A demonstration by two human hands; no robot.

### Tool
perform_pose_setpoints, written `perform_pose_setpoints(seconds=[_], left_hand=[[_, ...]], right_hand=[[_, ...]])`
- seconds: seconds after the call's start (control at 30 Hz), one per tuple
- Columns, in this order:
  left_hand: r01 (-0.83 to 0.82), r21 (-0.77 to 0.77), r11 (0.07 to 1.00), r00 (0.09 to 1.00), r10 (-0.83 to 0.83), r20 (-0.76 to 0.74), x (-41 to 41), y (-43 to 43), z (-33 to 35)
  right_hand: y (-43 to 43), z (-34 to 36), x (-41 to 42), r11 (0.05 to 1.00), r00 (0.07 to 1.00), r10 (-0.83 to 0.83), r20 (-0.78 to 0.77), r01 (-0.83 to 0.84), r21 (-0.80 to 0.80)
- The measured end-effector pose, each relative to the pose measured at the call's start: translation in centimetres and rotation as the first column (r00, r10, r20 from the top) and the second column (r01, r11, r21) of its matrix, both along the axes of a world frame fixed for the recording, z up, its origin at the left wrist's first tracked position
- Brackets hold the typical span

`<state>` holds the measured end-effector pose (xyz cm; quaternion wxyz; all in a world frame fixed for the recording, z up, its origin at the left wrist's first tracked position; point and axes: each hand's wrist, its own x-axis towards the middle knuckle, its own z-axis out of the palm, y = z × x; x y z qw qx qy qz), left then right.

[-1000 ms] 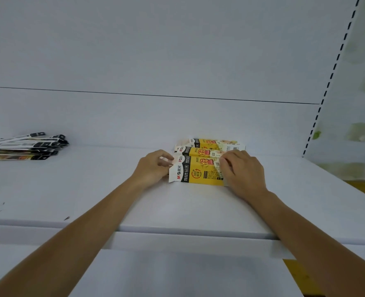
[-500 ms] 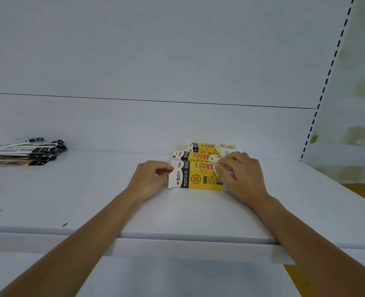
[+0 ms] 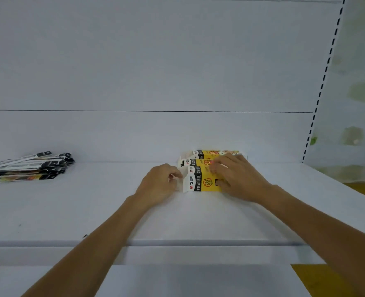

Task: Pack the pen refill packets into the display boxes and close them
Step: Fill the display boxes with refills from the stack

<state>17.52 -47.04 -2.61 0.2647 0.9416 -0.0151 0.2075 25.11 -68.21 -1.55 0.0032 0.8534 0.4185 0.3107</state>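
Three yellow, black and white display boxes lie side by side on a white shelf [image 3: 177,221]. The nearest box [image 3: 200,181] has its white end flap turned to the left. My left hand [image 3: 158,185] pinches that flap at the box's left end. My right hand [image 3: 235,179] lies over the right part of the nearest box and the middle box [image 3: 195,162], fingers bent down onto them. The far box [image 3: 205,153] shows behind. A pile of pen refill packets [image 3: 27,167] lies at the far left of the shelf.
The shelf's front edge [image 3: 177,243] runs across below my forearms, with a lower white surface [image 3: 198,281] beneath it. A white back panel rises behind the boxes. A slotted upright [image 3: 325,76] stands at the right, with a wall beyond it.
Both hands stay at the nearest box. My left fingers have worked at the white end flap. The camera has tilted a little, shifting the scene down in the frame.
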Motion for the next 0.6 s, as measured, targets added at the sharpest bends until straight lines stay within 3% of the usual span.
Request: perform_pose_setpoints(seconds=[0.07,0.17,0.3,0.6], left_hand=[[-0.037,0.105,0.994,0.999,0.036,0.013,-0.9,1.8,1.2],[-0.151,0.185,0.971,0.988,0.141,0.068,-3.5,5.6,2.4],[-0.313,0.115,0.943,0.947,0.302,0.109,-8.2,12.4,2.7],[-0.488,0.027,0.872,0.868,0.482,0.120,-17.2,27.7,2.0]], right_hand=[[2.6,2.8,-1.0,0.999,0.999,0.039,-0.024,-0.039,-0.028],[8.2,6.5,-2.7,0.984,0.987,0.153,-0.044,-0.148,0.100],[16.3,8.1,-5.8,0.927,0.951,0.308,0.003,-0.301,0.224],[33.4,7.0,-10.6,0.843,0.858,0.504,-0.099,-0.464,0.273]])
